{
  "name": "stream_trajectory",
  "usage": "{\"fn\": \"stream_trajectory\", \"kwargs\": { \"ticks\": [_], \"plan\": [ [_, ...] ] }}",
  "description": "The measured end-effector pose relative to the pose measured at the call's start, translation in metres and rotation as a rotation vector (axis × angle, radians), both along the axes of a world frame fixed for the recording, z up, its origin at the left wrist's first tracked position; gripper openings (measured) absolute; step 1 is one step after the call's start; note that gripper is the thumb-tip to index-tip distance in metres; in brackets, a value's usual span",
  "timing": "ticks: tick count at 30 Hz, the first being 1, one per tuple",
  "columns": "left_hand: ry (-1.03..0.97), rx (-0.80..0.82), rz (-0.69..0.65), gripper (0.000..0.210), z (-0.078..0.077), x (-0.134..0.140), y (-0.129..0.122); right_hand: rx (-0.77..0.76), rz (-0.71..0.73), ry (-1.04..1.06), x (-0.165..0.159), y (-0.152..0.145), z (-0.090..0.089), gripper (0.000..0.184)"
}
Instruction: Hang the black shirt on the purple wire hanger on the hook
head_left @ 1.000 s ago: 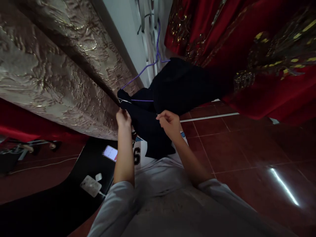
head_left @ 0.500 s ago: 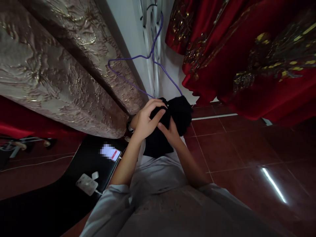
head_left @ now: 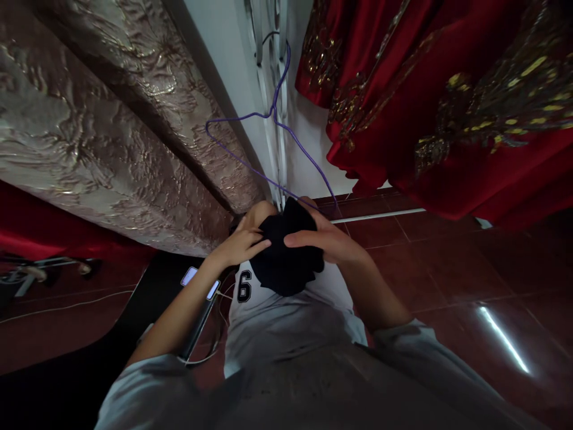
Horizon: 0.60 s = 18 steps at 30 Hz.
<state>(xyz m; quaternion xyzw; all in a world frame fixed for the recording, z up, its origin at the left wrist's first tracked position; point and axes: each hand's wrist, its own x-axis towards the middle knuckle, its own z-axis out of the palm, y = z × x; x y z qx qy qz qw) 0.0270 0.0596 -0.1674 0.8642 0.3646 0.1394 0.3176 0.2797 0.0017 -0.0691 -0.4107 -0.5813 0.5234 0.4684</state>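
A bunched black cloth [head_left: 289, 263] lies across my lap, over white shorts [head_left: 329, 286]; its exact kind I cannot make out. My right hand [head_left: 333, 239] grips it from the right, thumb pressed on top and the other fingers behind the far edge. On the left, my left hand [head_left: 244, 245] holds the near fold, thumb resting over the fabric. Just beyond the cloth, a purple wire hanger [head_left: 273, 113] hangs, its bottom bar passing close to the cloth's top edge.
Gold-patterned beige fabric [head_left: 111, 119] hangs at left, sequined red fabric [head_left: 403, 119] at right. A white metal lattice [head_left: 259, 36] stands behind the hanger. A phone [head_left: 190, 276] with a cable sits on the dark surface [head_left: 129, 316] at left. Red tiles [head_left: 434, 269] cover the floor.
The cloth has come slightly toward me, baring the hanger's bottom bar. My hands have spread apart, the left moving left and the right to the cloth's right side. My left forearm now partly covers the phone.
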Motion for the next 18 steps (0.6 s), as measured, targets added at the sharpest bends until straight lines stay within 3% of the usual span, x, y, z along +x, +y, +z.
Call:
{"fn": "stream_trajectory", "kwargs": {
  "ticks": [2,5,8,12,15,18],
  "plan": [
    [0.155,0.144,0.170,0.022,0.004,-0.031,0.009,0.113,0.108,-0.084,0.002,0.003,0.016,0.016],
    [0.259,0.319,0.395,0.026,0.018,-0.076,0.027,0.333,-0.029,-0.253,-0.010,0.017,0.020,0.017],
    [0.193,0.382,0.496,0.027,0.030,-0.106,0.039,0.386,-0.104,-0.185,-0.036,0.046,-0.005,0.011],
    [0.162,0.340,0.522,0.020,0.024,-0.116,0.035,0.371,-0.192,-0.128,-0.053,0.084,-0.055,0.035],
    [0.229,0.188,0.472,0.016,0.008,-0.114,0.025,0.325,-0.299,-0.167,-0.036,0.096,-0.076,0.031],
    [0.238,0.096,0.440,0.023,-0.002,-0.111,0.017,0.327,-0.367,-0.242,0.001,0.092,-0.075,0.017]
  ]
}}
